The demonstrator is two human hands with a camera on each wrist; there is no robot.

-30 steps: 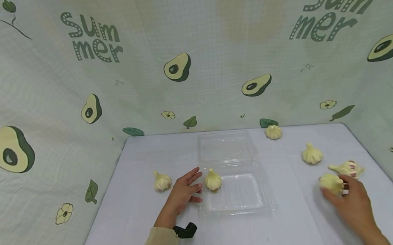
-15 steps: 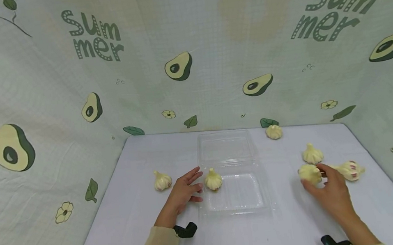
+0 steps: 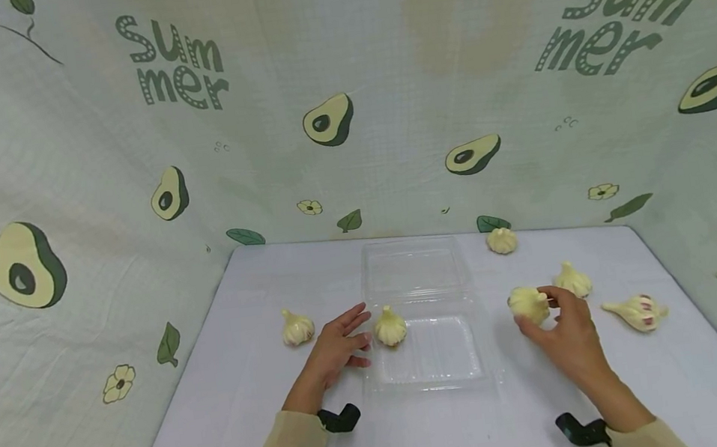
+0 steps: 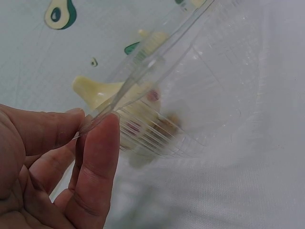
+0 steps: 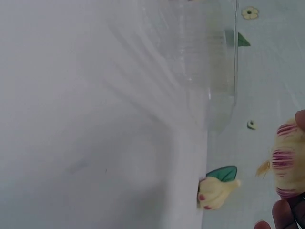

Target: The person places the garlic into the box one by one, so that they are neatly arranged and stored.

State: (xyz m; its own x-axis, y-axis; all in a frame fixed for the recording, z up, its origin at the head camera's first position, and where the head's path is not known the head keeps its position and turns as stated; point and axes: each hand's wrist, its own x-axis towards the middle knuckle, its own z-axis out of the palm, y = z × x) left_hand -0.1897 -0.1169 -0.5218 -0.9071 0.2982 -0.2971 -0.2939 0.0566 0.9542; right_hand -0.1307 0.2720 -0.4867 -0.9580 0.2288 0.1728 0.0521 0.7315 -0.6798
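A clear plastic clamshell box [image 3: 440, 352] lies with its lid folded back at the middle of the table. My left hand [image 3: 337, 351] is at its left side, and the left wrist view shows thumb and fingers pinching the box's thin rim [image 4: 125, 88]. Inside, near that side, sits one garlic bulb [image 3: 389, 327]. Right of the box, my right hand [image 3: 569, 338] holds another garlic bulb [image 3: 527, 305] between thumb and fingers above the table. Purple streaks show on this held bulb [image 5: 286, 160] in the right wrist view, where most of the hand is out of frame.
One garlic bulb [image 3: 297, 328] lies left of my left hand. Another bulb [image 3: 502, 241] is at the back edge. Beyond my right hand are a partly covered bulb [image 3: 573, 280] and a purple-streaked one [image 3: 639, 313]. A printed cloth [image 3: 386, 122] hangs around the table [image 3: 257, 282].
My right hand has carried its garlic bulb left toward the box, away from the purple-streaked bulb at the right. My left hand has stayed at the box's left side.
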